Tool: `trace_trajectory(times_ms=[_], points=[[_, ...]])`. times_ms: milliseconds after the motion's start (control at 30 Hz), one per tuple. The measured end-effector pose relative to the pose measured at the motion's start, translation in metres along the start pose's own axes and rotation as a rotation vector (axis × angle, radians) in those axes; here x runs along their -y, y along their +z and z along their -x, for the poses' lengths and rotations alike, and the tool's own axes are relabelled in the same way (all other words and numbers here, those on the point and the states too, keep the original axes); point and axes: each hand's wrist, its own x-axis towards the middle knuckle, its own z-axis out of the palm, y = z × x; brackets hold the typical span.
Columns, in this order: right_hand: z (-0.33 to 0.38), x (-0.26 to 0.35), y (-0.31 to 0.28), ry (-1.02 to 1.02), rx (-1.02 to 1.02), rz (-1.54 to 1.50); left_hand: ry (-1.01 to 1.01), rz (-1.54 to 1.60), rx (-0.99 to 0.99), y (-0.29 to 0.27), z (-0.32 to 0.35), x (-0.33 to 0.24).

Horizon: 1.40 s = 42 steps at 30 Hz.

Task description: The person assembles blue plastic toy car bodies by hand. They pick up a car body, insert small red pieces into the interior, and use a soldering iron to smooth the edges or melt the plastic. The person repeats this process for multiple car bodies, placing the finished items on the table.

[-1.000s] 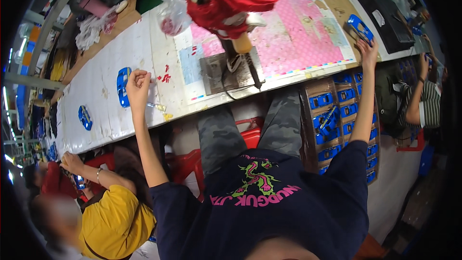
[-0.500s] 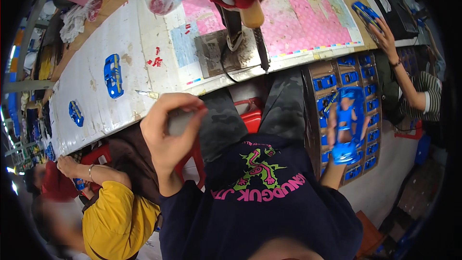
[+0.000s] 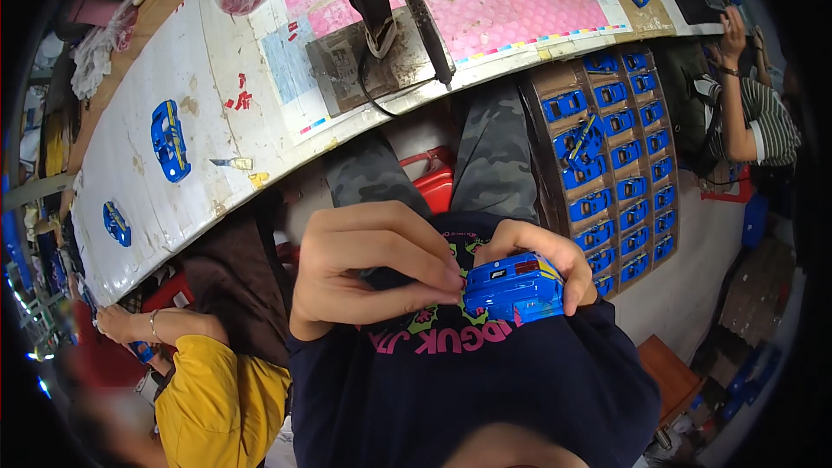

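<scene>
My right hand is closed around a blue toy car body in front of my chest. One end of the body, with a dark red lamp panel and a yellow stripe, faces up toward me. Close against its left side, my left hand has thumb and fingertips pinched together. Whatever may be between those fingertips is too small to make out.
On the table lie two blue car bodies, a knife, red bits and a soldering iron. A partitioned box of car bodies stands right. Co-workers sit left, in a yellow shirt, and right.
My right hand has brought the car body left from over the box and turned it. My left hand has come right to meet it. The right co-worker has let go of a car body.
</scene>
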Motion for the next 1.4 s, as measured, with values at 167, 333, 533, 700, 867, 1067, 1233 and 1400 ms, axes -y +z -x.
trace_trajectory(times_ms=[167, 333, 533, 700, 867, 1067, 1233, 1400], points=[[-0.003, 0.0, 0.003, -0.066, 0.035, -0.002, -0.021, 0.16, 0.118, 0.001, -0.002, 0.006], [-0.004, -0.003, 0.002, -0.123, 0.088, 0.024, -0.034, 0.253, 0.158, 0.001, -0.003, 0.012], [-0.006, -0.006, 0.002, -0.145, 0.141, 0.044, 0.0, 0.374, 0.242, 0.0, -0.008, 0.016], [-0.007, -0.008, 0.003, -0.135, 0.168, 0.072, 0.021, 0.362, 0.253, 0.001, -0.008, 0.014], [-0.015, -0.003, 0.002, -0.153, 0.26, 0.026, 0.15, 0.363, 0.305, 0.006, -0.01, 0.017], [-0.018, 0.0, 0.006, -0.16, 0.201, -0.03, 0.217, 0.16, 0.262, 0.006, -0.004, 0.008], [-0.021, -0.006, 0.005, -0.262, 0.262, 0.003, 0.305, 0.09, 0.164, 0.007, 0.001, 0.009], [-0.018, -0.008, 0.005, -0.262, 0.23, 0.026, 0.302, -0.107, 0.111, 0.009, 0.0, 0.002]])
